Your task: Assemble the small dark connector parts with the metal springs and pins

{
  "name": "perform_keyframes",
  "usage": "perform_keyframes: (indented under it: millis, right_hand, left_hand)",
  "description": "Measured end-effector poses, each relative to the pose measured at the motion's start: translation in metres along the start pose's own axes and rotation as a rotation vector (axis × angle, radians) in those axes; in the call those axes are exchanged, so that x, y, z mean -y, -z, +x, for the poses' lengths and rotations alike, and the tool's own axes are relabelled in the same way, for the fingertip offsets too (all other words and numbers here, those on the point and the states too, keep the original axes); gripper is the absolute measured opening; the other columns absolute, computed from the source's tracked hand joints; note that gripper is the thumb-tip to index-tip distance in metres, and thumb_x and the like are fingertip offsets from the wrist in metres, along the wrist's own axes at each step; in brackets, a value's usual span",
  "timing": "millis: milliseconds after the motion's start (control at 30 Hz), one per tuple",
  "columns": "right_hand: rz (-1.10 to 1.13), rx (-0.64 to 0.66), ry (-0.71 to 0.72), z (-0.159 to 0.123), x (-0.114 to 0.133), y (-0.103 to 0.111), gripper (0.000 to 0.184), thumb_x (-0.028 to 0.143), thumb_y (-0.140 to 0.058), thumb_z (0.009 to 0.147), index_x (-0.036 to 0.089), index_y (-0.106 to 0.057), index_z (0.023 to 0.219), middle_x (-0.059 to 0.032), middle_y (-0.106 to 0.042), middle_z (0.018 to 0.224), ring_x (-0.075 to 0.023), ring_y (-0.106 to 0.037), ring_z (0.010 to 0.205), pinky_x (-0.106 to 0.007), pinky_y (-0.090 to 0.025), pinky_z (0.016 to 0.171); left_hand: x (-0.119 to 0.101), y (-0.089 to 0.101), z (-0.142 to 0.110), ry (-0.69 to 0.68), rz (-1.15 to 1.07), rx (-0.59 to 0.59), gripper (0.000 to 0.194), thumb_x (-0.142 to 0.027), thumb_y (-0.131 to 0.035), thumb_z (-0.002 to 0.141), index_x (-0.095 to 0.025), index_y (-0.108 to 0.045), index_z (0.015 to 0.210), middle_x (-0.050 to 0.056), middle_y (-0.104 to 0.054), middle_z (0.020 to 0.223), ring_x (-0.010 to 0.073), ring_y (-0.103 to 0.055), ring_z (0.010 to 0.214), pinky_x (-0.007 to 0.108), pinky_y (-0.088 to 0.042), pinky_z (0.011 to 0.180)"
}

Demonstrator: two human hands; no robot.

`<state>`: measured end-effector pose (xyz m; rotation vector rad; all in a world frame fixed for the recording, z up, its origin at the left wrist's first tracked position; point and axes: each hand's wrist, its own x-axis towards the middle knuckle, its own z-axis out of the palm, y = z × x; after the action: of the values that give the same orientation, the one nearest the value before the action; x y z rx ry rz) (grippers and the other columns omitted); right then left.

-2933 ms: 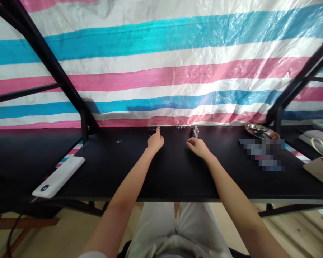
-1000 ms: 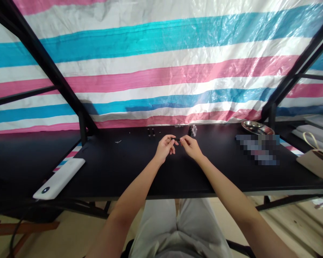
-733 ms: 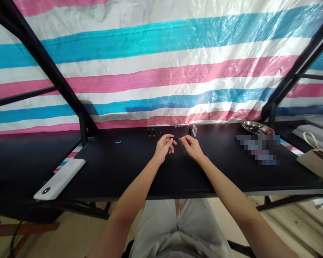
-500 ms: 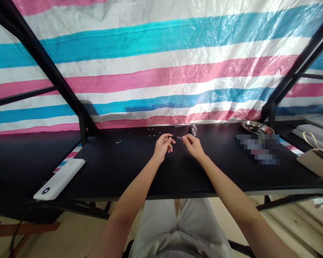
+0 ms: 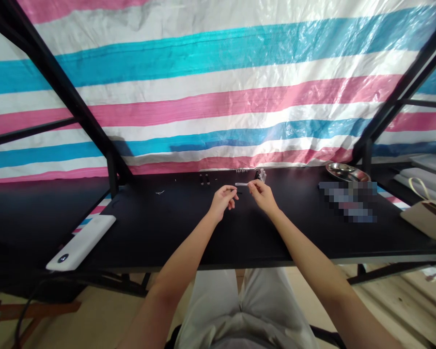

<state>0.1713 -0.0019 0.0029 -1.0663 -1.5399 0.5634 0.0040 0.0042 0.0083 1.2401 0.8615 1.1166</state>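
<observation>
Above the far middle of the black table, my right hand pinches a thin, clear or silvery stick-like piece that points left. My left hand is beside it, thumb and forefinger closed on a small dark slender piece, hard to make out against the table. The two pieces are apart, the clear one slightly farther from me. Just behind my right hand lies a cluster of clear and black small parts. A row of tiny shiny parts is at the table's back edge.
Two short black pieces and a white scrap lie left of my hands. A white elongated device rests at the left edge. On the right are a metal dish, a pixelated item and a beige pouch.
The dark and clear pieces, in line end to end before, are now separate. My left hand has moved slightly right and toward me; the clear piece's left end is exposed.
</observation>
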Motion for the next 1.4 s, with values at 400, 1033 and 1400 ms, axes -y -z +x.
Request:
perform_keyframes:
  millis: [400, 1033, 1400]
  right_hand:
    - [-0.027, 0.168, -0.016, -0.0014, -0.0023, -0.0066, 0.037, 0.051, -0.048, 0.081, 0.016, -0.062, 0.08, -0.0017, -0.059, 0.068, -0.0123, -0.05, 0.058, -0.025, -0.04, 0.056]
    - [-0.002, 0.422, -0.043, -0.0032, -0.003, -0.0068, 0.034, 0.045, -0.05, 0.081, 0.016, -0.064, 0.092, -0.0019, -0.062, 0.072, -0.0108, -0.05, 0.057, -0.025, -0.041, 0.056]
    - [-0.094, 0.386, 0.089, -0.0008, 0.0005, -0.0044, 0.033, 0.043, -0.049, 0.082, 0.018, -0.068, 0.092, -0.0016, -0.052, 0.071, -0.0104, -0.047, 0.06, -0.025, -0.042, 0.059]
  left_hand:
    - [0.0006, -0.0018, -0.0017, -0.041, 0.046, 0.059, 0.031, -0.035, -0.063, 0.071, -0.014, -0.054, 0.092, -0.002, -0.056, 0.063, 0.004, -0.046, 0.035, 0.016, -0.027, 0.033]
    - [0.0005, -0.001, -0.0021, 0.055, -0.018, 0.036, 0.022, -0.034, -0.048, 0.079, -0.015, -0.052, 0.089, -0.003, -0.053, 0.048, 0.0065, -0.041, 0.03, 0.017, -0.024, 0.034]
    - [0.0058, 0.0003, -0.0001, 0.064, -0.009, 0.043, 0.016, -0.033, -0.048, 0.078, -0.018, -0.046, 0.08, -0.004, -0.051, 0.044, 0.0072, -0.04, 0.03, 0.016, -0.024, 0.034]
